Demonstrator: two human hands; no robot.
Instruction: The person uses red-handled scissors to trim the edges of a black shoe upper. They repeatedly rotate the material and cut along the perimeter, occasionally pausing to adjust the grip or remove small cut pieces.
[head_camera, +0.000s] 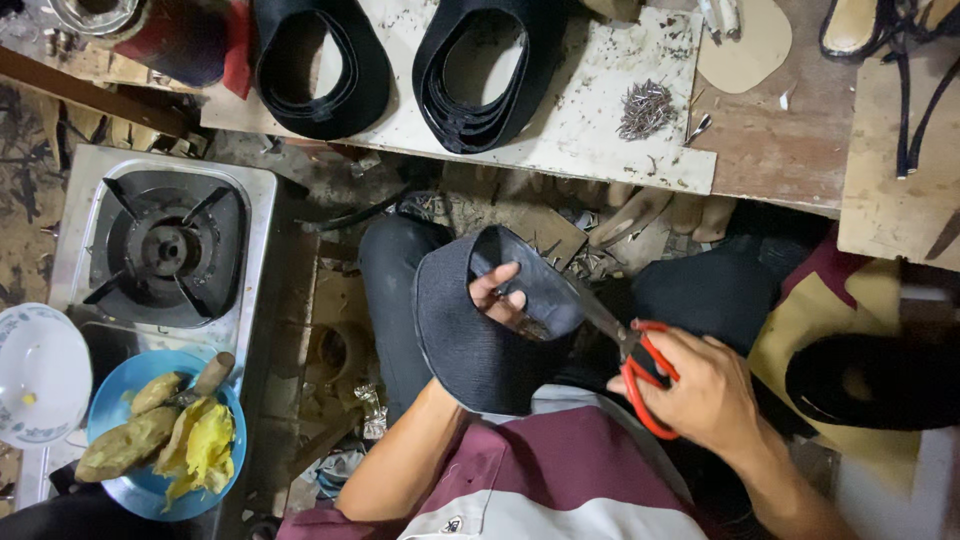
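My left hand reaches through the cut-out of a dark fabric piece and grips it from inside, over my lap. In my right hand are red-handled scissors, whose blades point up-left into the fabric's edge near my left fingers. The fabric's oval hole shows my fingers; the rest of the left hand is hidden behind the cloth.
A white board above carries two stacks of black cut loops and a pile of small nails. A gas stove stands at left, with a blue plate of food and a white bowl. Black material lies at right.
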